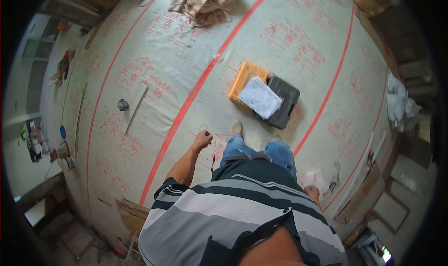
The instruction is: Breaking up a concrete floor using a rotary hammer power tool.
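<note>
My left hand [203, 139] hangs out to the left over the covered floor, its fingers curled in and nothing visible in them. Low at my right side, part of my right hand [311, 191] shows past my shirt; its fingers are mostly hidden. Right by it is a whitish, see-through plastic bag [313, 177], and beside that a thin metal tool [335, 176]; whether the hand grips either I cannot tell. Ahead of my feet lie an orange case [241, 81] and a black case [288, 94], side by side. White papers [259, 97] rest across both.
Pale protective sheeting [186, 65] with red stripes covers the floor. A crumpled brown cloth [200, 4] lies far ahead. To the left are a small dark box [122, 104] and a thin strip [136, 110]. White sacks [399, 102] and boards [359, 196] line the right side.
</note>
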{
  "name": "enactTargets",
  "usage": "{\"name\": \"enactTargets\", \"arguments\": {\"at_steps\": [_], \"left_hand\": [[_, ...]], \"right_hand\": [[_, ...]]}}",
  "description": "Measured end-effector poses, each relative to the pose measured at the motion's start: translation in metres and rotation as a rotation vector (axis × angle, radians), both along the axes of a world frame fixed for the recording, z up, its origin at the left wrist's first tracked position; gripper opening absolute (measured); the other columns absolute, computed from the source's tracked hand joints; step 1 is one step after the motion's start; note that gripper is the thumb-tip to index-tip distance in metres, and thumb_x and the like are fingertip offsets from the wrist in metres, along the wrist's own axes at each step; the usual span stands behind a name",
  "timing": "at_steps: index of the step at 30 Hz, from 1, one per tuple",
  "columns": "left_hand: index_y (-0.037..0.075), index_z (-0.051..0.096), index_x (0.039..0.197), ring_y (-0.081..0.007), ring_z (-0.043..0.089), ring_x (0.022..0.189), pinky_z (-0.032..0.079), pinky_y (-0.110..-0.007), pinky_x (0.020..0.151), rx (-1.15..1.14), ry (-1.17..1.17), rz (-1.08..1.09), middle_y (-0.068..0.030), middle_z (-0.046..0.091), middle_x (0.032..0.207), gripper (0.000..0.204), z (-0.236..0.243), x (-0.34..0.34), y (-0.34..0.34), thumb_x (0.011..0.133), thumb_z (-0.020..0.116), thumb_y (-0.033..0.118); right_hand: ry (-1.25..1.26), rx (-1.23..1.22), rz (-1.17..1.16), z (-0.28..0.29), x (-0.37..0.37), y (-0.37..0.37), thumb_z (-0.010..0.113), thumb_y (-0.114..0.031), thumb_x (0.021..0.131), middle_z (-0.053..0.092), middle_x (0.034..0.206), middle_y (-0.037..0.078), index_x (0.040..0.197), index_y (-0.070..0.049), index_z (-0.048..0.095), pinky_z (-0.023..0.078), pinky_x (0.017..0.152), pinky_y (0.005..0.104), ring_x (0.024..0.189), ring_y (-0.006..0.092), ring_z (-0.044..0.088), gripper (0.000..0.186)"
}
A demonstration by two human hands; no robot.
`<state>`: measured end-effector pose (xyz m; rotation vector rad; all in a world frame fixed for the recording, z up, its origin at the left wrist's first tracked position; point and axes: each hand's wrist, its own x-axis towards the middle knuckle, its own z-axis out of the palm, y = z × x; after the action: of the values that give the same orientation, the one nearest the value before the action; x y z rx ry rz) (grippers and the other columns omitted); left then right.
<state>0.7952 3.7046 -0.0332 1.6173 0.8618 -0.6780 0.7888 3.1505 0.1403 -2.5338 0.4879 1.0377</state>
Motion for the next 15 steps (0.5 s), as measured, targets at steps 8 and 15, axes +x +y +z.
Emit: {"name": "enactTargets", "arguments": {"at_steps": [8,15], "left_hand": [[0.001,0.051,0.087,-0.0129,0.056,0.058,0.042,-0.025,0.044,-0.069,0.133,0.081,-0.0052,0.055,0.068,0.021,0.004,-0.02,0.011,0.074,0.052,0.017],[0.005,0.049,0.088,-0.0128,0.055,0.064,0.044,-0.025,0.05,-0.105,0.225,0.014,-0.004,0.055,0.076,0.017,0.005,-0.03,0.021,0.077,0.051,0.017]], "right_hand": [[0.006,0.028,-0.24,0.01,0.006,0.026,0.054,-0.024,0.068,0.057,0.058,0.009,0.07,0.001,0.06,0.043,0.052,0.0305,0.054,0.0181,0.056,0.025],[0.013,0.021,-0.251,0.019,-0.015,0.036,0.052,-0.022,0.069,0.058,0.059,0.01,0.072,0.001,0.059,0.043,0.047,0.0274,0.049,0.0164,0.055,0.025]]}}
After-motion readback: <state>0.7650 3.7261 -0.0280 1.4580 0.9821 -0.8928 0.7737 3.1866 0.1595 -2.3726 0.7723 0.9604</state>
